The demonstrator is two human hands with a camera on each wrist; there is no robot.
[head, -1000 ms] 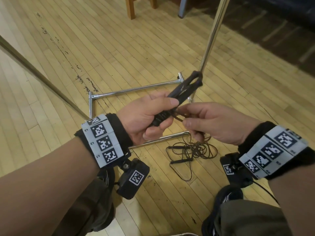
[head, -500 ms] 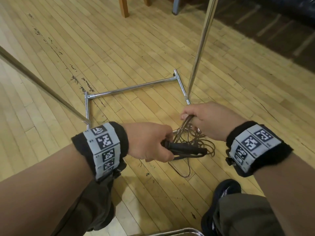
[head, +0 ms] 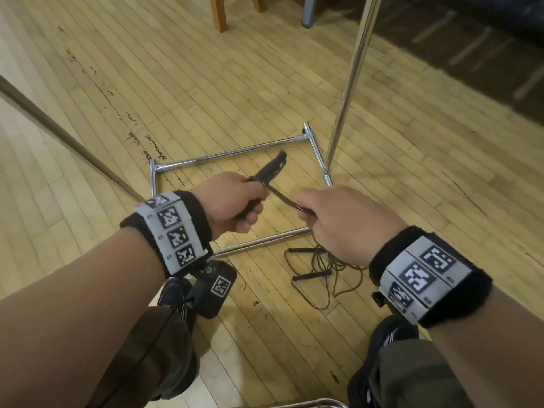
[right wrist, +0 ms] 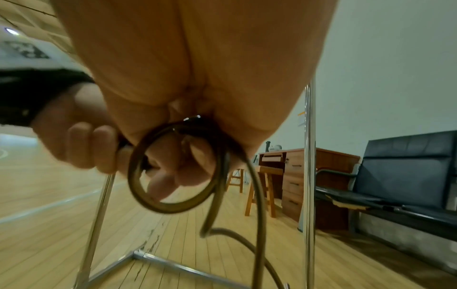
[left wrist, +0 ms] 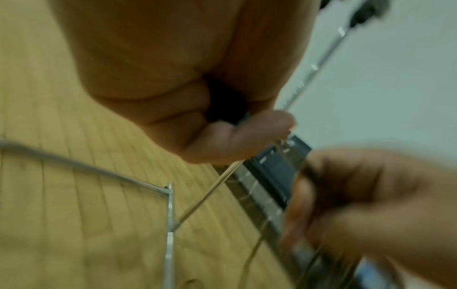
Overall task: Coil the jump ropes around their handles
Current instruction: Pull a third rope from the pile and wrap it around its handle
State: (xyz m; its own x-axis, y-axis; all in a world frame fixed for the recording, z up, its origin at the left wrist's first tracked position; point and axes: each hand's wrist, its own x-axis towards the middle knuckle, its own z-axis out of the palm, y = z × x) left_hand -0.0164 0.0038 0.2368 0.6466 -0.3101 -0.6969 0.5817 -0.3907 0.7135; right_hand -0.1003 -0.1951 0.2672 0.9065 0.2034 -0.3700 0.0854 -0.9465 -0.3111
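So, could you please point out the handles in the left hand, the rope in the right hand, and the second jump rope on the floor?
handles [head: 269, 172], head view, upper shaft above the fist.
rope [right wrist: 173, 206], right wrist view, bottom of the loop.
second jump rope [head: 312, 275], head view, one handle on the floor.

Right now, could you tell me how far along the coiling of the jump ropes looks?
No finished coil is in view. In hand: the left hand grips the black handles, while the right hand pinches the brown rope, which loops loosely under the fingers with a length trailing to the floor. Left: that slack, plus a second rope lying uncoiled on the wooden floor.
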